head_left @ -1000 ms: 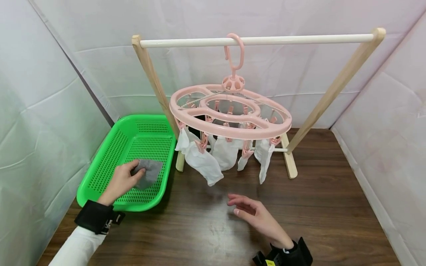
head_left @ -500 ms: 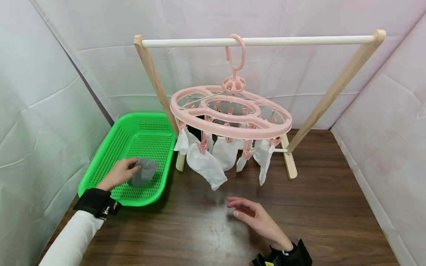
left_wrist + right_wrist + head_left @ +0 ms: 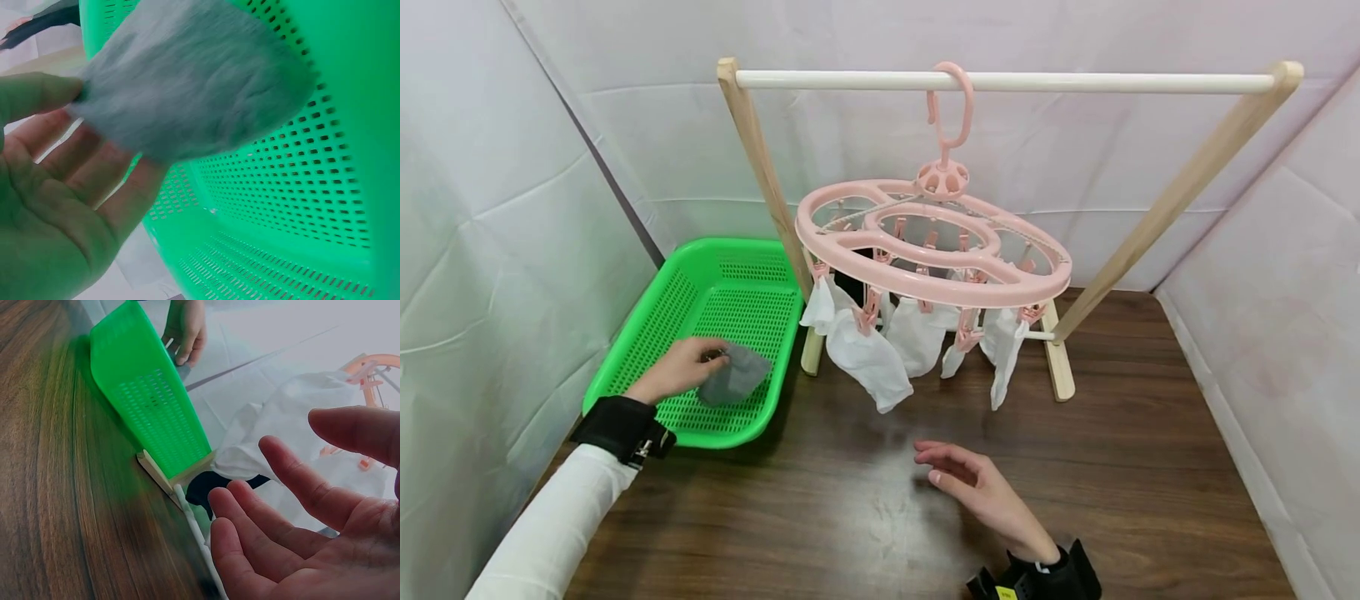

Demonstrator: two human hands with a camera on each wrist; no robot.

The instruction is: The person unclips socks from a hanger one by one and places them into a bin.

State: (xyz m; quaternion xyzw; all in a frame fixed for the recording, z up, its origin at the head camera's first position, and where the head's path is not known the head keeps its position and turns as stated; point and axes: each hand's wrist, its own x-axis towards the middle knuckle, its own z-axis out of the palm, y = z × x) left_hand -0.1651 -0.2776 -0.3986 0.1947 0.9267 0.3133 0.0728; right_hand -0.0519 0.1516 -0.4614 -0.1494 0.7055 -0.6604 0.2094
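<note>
Between thumb and fingers, my left hand (image 3: 688, 367) pinches a small grey sock (image 3: 735, 375) by one end. The sock spreads flat over the green basket (image 3: 790, 333); in the left wrist view the grey sock (image 3: 200, 81) hangs from the thumb and fingertips in front of the perforated wall. My right hand (image 3: 988, 496) hovers over the wooden table with fingers loosely bent and nothing in them. Beyond it hangs a pink clip hanger (image 3: 925, 287), with several white socks (image 3: 868, 358) held in its pegs. In the right wrist view a black piece of cloth (image 3: 209, 487) shows among the white ones.
A wooden stand with a white rod (image 3: 1112, 82) carries the hanger by its hook (image 3: 967, 104). The stand's right foot (image 3: 1058, 367) rests on the dark wooden table (image 3: 1150, 467). White cloth walls (image 3: 1277, 250) enclose the back and sides.
My left hand keeps its pinch on the grey sock, staying over the basket and shifting slightly. The head view has tilted a little. My right hand stays in much the same place.
</note>
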